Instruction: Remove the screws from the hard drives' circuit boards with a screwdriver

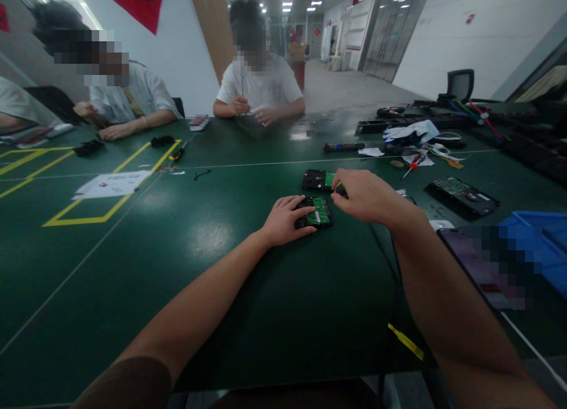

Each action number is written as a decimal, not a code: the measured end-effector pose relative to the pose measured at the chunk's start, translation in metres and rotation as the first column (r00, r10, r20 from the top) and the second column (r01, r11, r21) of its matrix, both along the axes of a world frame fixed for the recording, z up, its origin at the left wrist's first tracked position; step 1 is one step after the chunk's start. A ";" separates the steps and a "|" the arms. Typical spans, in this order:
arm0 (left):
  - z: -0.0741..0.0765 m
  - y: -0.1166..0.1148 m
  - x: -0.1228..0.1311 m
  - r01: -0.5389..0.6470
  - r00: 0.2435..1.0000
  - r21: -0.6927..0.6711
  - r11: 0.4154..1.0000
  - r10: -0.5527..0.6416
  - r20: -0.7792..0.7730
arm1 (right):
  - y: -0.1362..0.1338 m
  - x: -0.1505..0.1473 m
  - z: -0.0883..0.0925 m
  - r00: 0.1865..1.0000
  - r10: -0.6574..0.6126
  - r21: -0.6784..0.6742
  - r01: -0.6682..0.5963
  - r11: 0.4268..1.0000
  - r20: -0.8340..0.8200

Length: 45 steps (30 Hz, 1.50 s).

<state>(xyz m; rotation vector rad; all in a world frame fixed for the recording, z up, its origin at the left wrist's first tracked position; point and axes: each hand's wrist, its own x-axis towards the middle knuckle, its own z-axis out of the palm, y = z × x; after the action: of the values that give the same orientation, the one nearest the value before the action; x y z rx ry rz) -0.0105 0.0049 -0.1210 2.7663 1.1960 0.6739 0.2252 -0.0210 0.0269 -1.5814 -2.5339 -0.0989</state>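
Observation:
On the green table top, a hard drive [325, 213] lies with its green circuit board facing up. My left hand [287, 219] steadies it, the fingers laid across the board and the thumb along its near edge. A screwdriver [340, 189] with a dark handle is pinched in my right hand [365, 195], close to the right end of the drive. Only a bit of the handle shows, and its tip cannot be made out. Just beyond lies a second hard drive [315, 179], board side up, partly covered by my right hand.
To the right lie another hard drive [463, 196], a phone [469, 261] and a blue bin [540, 244]. Farther back are gloves [411, 133], a red screwdriver [414, 164] and a dark cylindrical tool [344, 147]. Co-workers sit across the table. White paper [110, 183] lies at left.

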 end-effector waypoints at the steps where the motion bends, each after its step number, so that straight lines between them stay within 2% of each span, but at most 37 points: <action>1: 0.000 0.000 0.000 -0.002 1.000 0.000 1.000 0.002 0.001 | -0.001 -0.001 0.001 1.000 0.006 -0.003 -0.006 1.000 0.001; 4: -0.001 0.000 0.000 -0.002 1.000 -0.005 1.000 0.002 0.001 | -0.002 -0.004 0.002 1.000 -0.001 -0.005 0.001 1.000 0.021; 11: 0.000 0.000 -0.001 -0.001 1.000 -0.013 1.000 0.001 -0.009 | 0.002 0.000 -0.001 0.991 -0.116 0.008 0.116 0.993 0.067; 21: 0.000 0.000 0.000 0.002 1.000 -0.010 1.000 -0.002 0.010 | 0.005 -0.002 -0.005 0.997 0.064 0.039 -0.062 0.997 -0.043; 28: 0.000 0.000 0.001 0.000 1.000 0.008 1.000 0.000 0.008 | 0.006 0.001 -0.008 1.000 0.011 0.047 -0.010 0.999 -0.026; 36: 0.001 0.000 0.000 -0.001 1.000 -0.013 1.000 0.001 0.009 | 0.006 -0.001 -0.007 0.993 0.114 0.030 -0.113 0.993 -0.026; 42: 0.002 -0.001 0.001 -0.002 1.000 -0.015 1.000 0.002 0.002 | 0.006 0.002 -0.009 0.998 0.034 0.038 -0.032 0.999 -0.047; 45: 0.003 -0.001 0.000 0.000 1.000 -0.024 1.000 0.000 0.007 | 0.007 0.003 -0.010 0.995 0.060 0.033 -0.058 0.998 -0.074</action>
<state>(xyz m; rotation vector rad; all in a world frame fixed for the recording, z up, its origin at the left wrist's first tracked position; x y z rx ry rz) -0.0100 0.0035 -0.1180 2.7424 1.1944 0.6635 0.2278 -0.0144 0.0172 -1.4691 -2.5073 -0.0706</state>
